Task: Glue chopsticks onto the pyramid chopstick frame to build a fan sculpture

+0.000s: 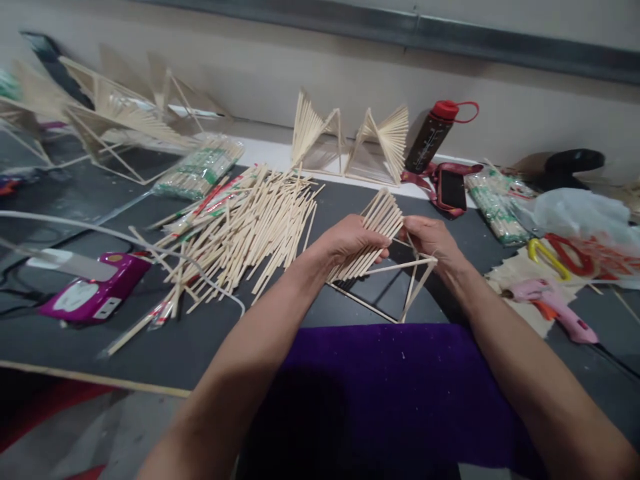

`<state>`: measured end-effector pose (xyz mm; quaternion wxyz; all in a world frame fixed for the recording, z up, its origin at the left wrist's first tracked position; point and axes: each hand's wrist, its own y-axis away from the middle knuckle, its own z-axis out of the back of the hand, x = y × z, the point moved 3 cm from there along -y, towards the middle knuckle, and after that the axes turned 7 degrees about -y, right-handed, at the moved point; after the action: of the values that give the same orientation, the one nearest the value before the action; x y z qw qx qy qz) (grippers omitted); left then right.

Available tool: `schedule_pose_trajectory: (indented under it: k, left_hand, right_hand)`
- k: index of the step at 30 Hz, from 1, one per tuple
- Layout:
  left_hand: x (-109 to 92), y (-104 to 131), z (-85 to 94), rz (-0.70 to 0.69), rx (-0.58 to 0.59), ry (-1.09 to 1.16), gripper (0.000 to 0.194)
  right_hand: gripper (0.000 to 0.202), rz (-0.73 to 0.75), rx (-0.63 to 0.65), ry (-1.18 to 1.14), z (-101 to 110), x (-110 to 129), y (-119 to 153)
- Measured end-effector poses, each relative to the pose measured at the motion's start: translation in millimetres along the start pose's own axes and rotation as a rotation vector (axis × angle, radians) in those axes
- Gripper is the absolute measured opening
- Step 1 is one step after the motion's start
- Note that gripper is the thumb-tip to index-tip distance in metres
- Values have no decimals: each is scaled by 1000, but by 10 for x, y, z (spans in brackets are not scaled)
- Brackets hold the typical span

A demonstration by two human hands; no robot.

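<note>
A frame of wooden sticks (383, 215), with a fan of slats twisting across its upper side, sits just beyond the purple cloth in front of me. My left hand (353, 241) is closed around the slats from the left, thumb laid over them. At the right end of the slats my right hand (425, 237) has its fingers pinched together; whether they grip a slat's end or something smaller is hidden. A large heap of loose wooden sticks (250, 230) lies to the left of my left hand.
Two finished-looking stick models (380, 143) stand at the back beside a dark bottle (430, 137) with a red cap. On the right lie a phone (451, 190), wrapped sticks (497, 203) and a pink glue gun (555, 307). A purple power strip (95, 290) and white cable are left.
</note>
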<state>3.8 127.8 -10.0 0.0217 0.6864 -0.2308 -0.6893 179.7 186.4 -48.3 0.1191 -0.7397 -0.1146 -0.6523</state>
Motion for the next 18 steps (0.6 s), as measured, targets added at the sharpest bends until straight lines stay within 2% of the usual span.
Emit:
schedule_pose_trajectory:
  k: [7,14,18]
  left_hand:
    - [4,-4,-10,-26,26,14,8]
    - [4,-4,8,-9,31,38,11]
    - [24,-23,26,-18,44,35,17]
  right_hand:
    - [30,-6,2,-22,6,-6,-14]
    - [33,-15,19,10,-27,61,14]
    - [36,-41,9,-52,-45,97,36]
